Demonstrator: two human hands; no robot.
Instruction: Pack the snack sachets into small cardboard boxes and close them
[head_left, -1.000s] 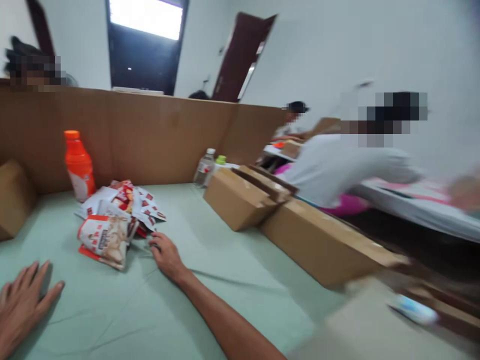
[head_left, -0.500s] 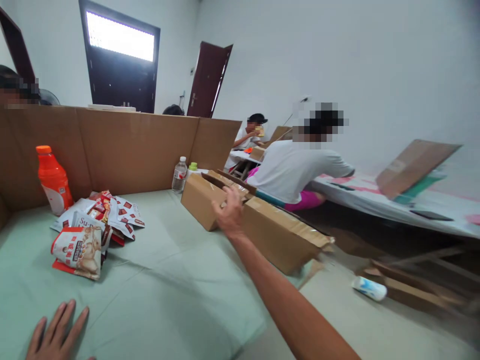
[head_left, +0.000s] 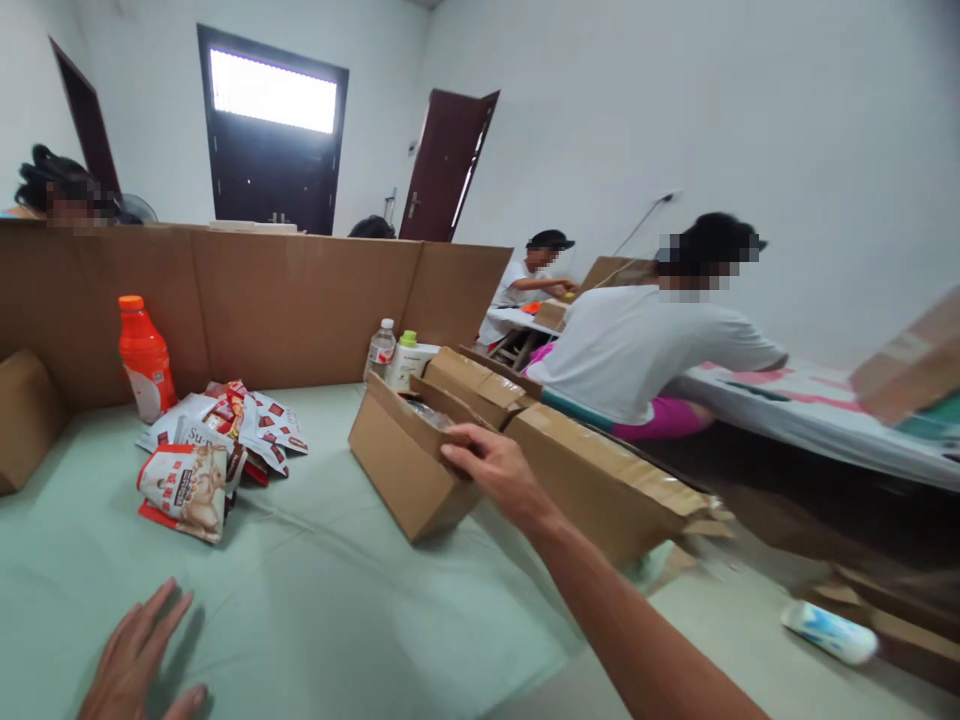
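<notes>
My right hand (head_left: 491,465) grips the near upper edge of a small open cardboard box (head_left: 401,460), thumb outside and fingers over the rim. The box sits tilted at the right side of the green-covered table (head_left: 315,600); something shiny shows inside, too little to name. At the lower left, my left hand (head_left: 142,655) hovers just over the cloth with fingers spread, holding nothing. Beyond it lies a pile of snack packets (head_left: 240,420), a red and beige packet (head_left: 187,485) in front. An orange bottle (head_left: 146,360) stands behind the pile.
Longer cardboard boxes (head_left: 607,480) line the table's right edge. A clear water bottle (head_left: 381,350) and a white bottle with a green cap (head_left: 407,360) stand by the cardboard screen (head_left: 307,310). A co-worker (head_left: 637,330) leans over another table. A white can-like container (head_left: 829,632) lies lower right.
My right hand has drawn the small box out from among the other boxes, toward me. My left hand has lifted slightly off the cloth. The view has swung left.
</notes>
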